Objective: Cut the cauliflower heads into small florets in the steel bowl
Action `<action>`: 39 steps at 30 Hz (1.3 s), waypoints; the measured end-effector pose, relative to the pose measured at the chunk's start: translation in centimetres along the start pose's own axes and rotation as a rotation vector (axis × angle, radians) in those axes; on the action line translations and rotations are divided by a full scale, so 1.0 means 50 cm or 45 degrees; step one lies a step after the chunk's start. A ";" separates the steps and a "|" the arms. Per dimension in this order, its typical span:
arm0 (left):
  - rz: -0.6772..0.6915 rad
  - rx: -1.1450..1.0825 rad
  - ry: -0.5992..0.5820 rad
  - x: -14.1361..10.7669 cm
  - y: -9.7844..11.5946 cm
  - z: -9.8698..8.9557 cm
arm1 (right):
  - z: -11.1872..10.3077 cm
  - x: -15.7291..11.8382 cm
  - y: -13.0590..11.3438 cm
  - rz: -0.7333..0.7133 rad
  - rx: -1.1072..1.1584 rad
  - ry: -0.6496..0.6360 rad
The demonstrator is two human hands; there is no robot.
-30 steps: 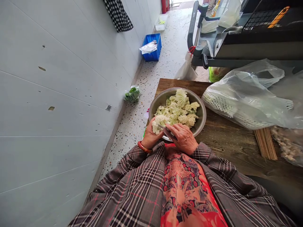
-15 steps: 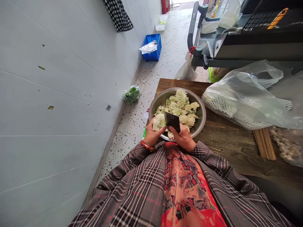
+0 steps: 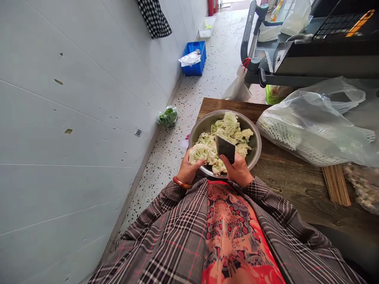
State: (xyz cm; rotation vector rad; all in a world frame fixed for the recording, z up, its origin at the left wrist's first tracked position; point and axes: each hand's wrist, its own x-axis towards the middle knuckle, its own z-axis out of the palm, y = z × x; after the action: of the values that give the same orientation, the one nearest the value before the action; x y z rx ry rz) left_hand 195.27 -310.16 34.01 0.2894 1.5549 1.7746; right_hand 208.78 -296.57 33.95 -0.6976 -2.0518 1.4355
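Observation:
A wide metal bowl (image 3: 257, 152) holds several pale cauliflower florets (image 3: 231, 124). At its near left rim, my left hand (image 3: 188, 170) is closed around a cauliflower piece (image 3: 199, 154), thumb on the near side. My right hand (image 3: 240, 171) grips a knife with a broad dark blade (image 3: 225, 149), raised over the near part of the bowl. A small gap separates the blade from the held piece. The knife's handle is hidden in my right hand.
The bowl stands on a wooden table (image 3: 278, 173). Right of it lie a clear plastic bag (image 3: 314, 122) and wooden sticks (image 3: 336, 184). Bagged greens (image 3: 167, 117) and a blue crate (image 3: 194, 67) sit on the floor by the white wall (image 3: 68, 189).
My right hand and the knife have moved right, away from the cauliflower piece in my left hand. More of that piece shows now. The view has shifted slightly.

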 end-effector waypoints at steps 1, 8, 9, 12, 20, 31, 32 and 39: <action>0.004 0.004 0.010 0.001 -0.001 0.000 | 0.000 -0.003 -0.009 -0.108 -0.057 -0.064; 0.032 0.101 -0.008 0.003 -0.010 -0.003 | 0.008 -0.015 -0.033 -0.447 -0.313 -0.266; 0.043 0.151 -0.011 0.003 -0.009 -0.004 | 0.008 -0.015 -0.034 -0.451 -0.318 -0.290; 0.089 0.334 -0.005 0.001 -0.002 -0.009 | 0.009 -0.016 -0.037 -0.458 -0.347 -0.374; 0.159 0.635 -0.014 -0.011 0.007 -0.010 | 0.032 -0.028 -0.026 -0.449 -0.582 -0.430; 0.278 0.870 0.204 -0.011 -0.006 0.010 | 0.048 -0.013 -0.007 -0.287 -0.235 -0.308; 0.284 0.890 0.197 -0.008 -0.004 0.012 | 0.048 -0.012 -0.006 -0.256 -0.214 -0.288; 0.078 0.378 0.005 0.020 -0.016 0.003 | 0.050 -0.013 -0.015 -0.398 -0.581 -0.311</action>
State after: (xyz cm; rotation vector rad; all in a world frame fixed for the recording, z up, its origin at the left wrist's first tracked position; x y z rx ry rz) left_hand 194.97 -309.42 33.02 0.4815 1.8302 1.5861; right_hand 207.44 -298.91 33.85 -0.3546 -2.5816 0.9194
